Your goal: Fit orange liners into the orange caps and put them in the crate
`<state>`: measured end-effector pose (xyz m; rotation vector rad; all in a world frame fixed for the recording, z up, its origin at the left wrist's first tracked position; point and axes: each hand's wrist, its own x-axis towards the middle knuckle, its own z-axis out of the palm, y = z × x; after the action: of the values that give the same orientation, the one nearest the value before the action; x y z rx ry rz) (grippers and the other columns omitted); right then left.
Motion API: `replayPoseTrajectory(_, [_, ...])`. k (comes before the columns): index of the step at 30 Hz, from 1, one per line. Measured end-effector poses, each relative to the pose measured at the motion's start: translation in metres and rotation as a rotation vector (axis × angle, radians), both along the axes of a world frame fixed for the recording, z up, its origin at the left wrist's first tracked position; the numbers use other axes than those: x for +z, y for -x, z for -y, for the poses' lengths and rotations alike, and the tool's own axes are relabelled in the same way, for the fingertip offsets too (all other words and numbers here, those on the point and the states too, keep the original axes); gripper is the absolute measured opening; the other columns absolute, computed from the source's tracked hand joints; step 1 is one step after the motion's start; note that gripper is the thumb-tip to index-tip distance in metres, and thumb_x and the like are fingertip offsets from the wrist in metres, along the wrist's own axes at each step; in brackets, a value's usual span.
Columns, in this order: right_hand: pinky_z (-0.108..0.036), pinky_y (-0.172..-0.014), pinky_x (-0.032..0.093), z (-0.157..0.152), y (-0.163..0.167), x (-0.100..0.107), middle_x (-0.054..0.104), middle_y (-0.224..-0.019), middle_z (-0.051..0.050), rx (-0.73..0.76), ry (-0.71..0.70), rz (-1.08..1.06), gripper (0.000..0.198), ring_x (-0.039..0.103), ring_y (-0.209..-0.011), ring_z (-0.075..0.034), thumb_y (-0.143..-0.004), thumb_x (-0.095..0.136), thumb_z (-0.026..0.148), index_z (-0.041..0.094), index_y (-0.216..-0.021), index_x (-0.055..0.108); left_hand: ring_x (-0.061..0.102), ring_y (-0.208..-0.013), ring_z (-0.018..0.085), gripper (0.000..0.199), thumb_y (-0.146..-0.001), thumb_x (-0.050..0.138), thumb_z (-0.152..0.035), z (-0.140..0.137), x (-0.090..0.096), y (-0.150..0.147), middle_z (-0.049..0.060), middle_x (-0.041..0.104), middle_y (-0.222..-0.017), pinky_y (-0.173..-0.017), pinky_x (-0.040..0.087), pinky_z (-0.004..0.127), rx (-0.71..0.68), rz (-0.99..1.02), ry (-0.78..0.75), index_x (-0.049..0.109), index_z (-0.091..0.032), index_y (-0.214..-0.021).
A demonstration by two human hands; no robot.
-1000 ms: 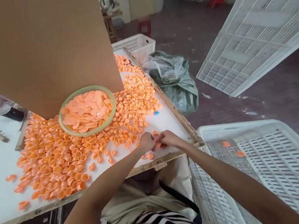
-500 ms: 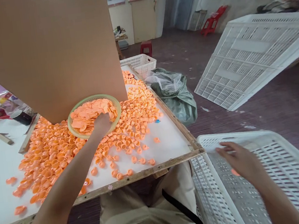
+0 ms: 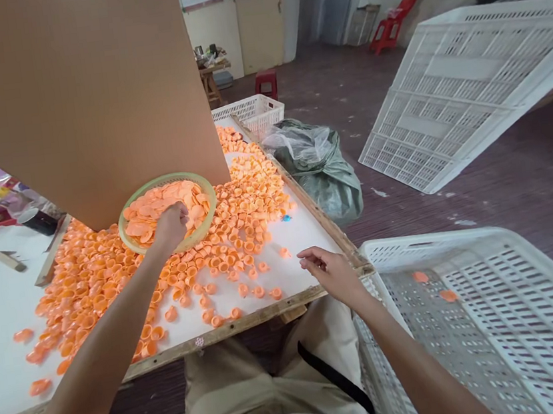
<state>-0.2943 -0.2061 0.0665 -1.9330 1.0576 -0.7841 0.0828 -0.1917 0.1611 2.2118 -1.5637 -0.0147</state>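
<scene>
My left hand (image 3: 172,224) is over a round yellow-green basket (image 3: 211,225), which is filled with flat orange discs (image 3: 153,209). Its fingers are curled together among the discs; whatever they pinch is hidden. My right hand (image 3: 332,270) hovers by the table's front right corner, fingers stretched and thumb apart, with nothing seen in it. Small orange cup-shaped caps (image 3: 93,273) lie heaped around the basket. To the right, two orange pieces, one of them a flat disc (image 3: 449,295), lie in a large white plastic crate (image 3: 482,235).
A wooden rim (image 3: 251,329) edges the white tabletop (image 3: 306,247). Behind the basket stands a tall brown board (image 3: 92,102). A green sack (image 3: 331,180) sits beside the table, and stacked white crates (image 3: 464,90) lean at the right. A red stool (image 3: 266,83) stands farther back.
My right hand has moved left from above the white crate to the table corner, uncovering two orange pieces in the crate. My left hand has shifted slightly left within the basket.
</scene>
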Motion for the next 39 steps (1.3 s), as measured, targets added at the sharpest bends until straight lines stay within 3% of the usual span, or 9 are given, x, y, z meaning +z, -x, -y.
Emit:
replayPoseTrajectory(4, [-0.027, -0.066, 0.046, 0.002, -0.014, 0.010, 0.066, -0.093, -0.006, -0.044, 0.175, 0.112, 0.024, 0.058, -0.071, -0.014, -0.089, 0.049, 0.030, 0.019, -0.104, 0.063, 0.057, -0.073, 0.015, 0.010, -0.080, 0.050, -0.016, -0.002, 0.014, 0.054, 0.003, 0.063, -0.083, -0.068, 0.044, 0.026, -0.047, -0.159, 0.290, 0.058, -0.017, -0.085])
replayPoseTrajectory(8, [-0.029, -0.073, 0.048, 0.019, -0.029, 0.013, 0.056, -0.121, -0.010, 0.095, 0.324, 0.217, 0.038, 0.058, -0.088, -0.016, -0.086, 0.055, 0.027, 0.022, -0.124, 0.054, 0.055, -0.055, 0.010, 0.009, -0.074, 0.059, -0.021, 0.008, -0.015, 0.142, 0.001, 0.062, -0.070, -0.052, 0.042, 0.021, -0.381, -0.809, -0.023, 0.060, -0.015, -0.081])
replayPoseTrajectory(12, [-0.028, -0.073, 0.047, 0.045, -0.033, -0.005, 0.065, -0.090, -0.005, 0.111, 0.242, 0.203, 0.014, 0.059, -0.079, -0.016, -0.086, 0.054, 0.025, 0.019, -0.094, 0.064, 0.050, -0.047, 0.009, 0.008, -0.075, 0.058, -0.020, 0.023, -0.065, 0.191, -0.001, 0.054, -0.054, -0.049, 0.042, 0.022, -0.345, -1.244, -0.147, 0.057, -0.013, -0.071])
replayPoseTrajectory(14, [-0.025, -0.066, 0.044, 0.055, -0.033, -0.019, 0.063, -0.073, -0.002, 0.077, 0.106, 0.131, 0.014, 0.058, -0.066, -0.014, -0.086, 0.052, 0.025, 0.018, -0.082, 0.063, 0.053, -0.049, 0.010, 0.015, -0.080, 0.054, -0.026, 0.029, -0.085, 0.194, 0.001, 0.055, -0.056, -0.051, 0.043, 0.023, -0.295, -1.268, -0.134, 0.057, -0.013, -0.072])
replayPoseTrajectory(17, [-0.024, -0.061, 0.040, 0.066, -0.036, -0.041, 0.059, -0.059, 0.000, 0.078, -0.073, -0.049, 0.026, 0.055, -0.056, -0.012, -0.088, 0.046, 0.025, 0.018, -0.067, 0.059, 0.055, -0.055, 0.011, 0.020, -0.083, 0.054, -0.032, 0.032, -0.109, 0.187, 0.002, 0.059, -0.063, -0.053, 0.043, 0.023, -0.298, -1.059, -0.093, 0.058, -0.014, -0.075])
replayPoseTrajectory(20, [-0.024, -0.062, 0.039, 0.072, -0.042, -0.057, 0.062, -0.061, -0.001, 0.050, -0.103, -0.213, 0.030, 0.056, -0.060, -0.013, -0.088, 0.047, 0.027, 0.018, -0.061, 0.057, 0.055, -0.059, 0.011, 0.011, -0.079, 0.058, -0.024, 0.036, -0.128, 0.181, 0.001, 0.060, -0.066, -0.056, 0.042, 0.023, -0.312, -0.768, -0.083, 0.058, -0.015, -0.072])
replayPoseTrajectory(23, [-0.024, -0.064, 0.039, 0.079, -0.047, -0.065, 0.067, -0.073, -0.003, -0.049, -0.106, -0.259, 0.015, 0.060, -0.070, -0.015, -0.081, 0.060, 0.027, 0.018, -0.070, 0.061, 0.055, -0.060, 0.011, 0.010, -0.078, 0.057, -0.018, 0.044, -0.146, 0.180, 0.000, 0.059, -0.063, -0.058, 0.040, 0.023, -0.306, -0.625, -0.100, 0.057, -0.016, -0.068])
replayPoseTrajectory(33, [-0.022, -0.056, 0.041, 0.087, -0.045, -0.064, 0.062, -0.062, 0.002, -0.061, -0.288, -0.170, 0.013, 0.057, -0.052, -0.011, -0.081, 0.058, 0.027, 0.018, -0.073, 0.054, 0.063, -0.065, 0.013, 0.024, -0.069, 0.072, -0.034, 0.064, -0.164, 0.174, 0.000, 0.063, -0.066, -0.063, 0.049, 0.024, -0.273, -0.948, -0.224, 0.060, -0.014, -0.072])
replayPoseTrajectory(39, [-0.020, -0.050, 0.038, 0.094, -0.047, -0.061, 0.057, -0.048, 0.003, -0.012, -0.376, -0.209, 0.019, 0.054, -0.047, -0.011, -0.082, 0.058, 0.030, 0.018, -0.069, 0.053, 0.064, -0.059, 0.013, 0.018, -0.068, 0.072, -0.018, 0.072, -0.161, 0.176, -0.003, 0.058, -0.063, -0.059, 0.052, 0.025, -0.120, -1.077, -0.328, 0.055, -0.014, -0.069])
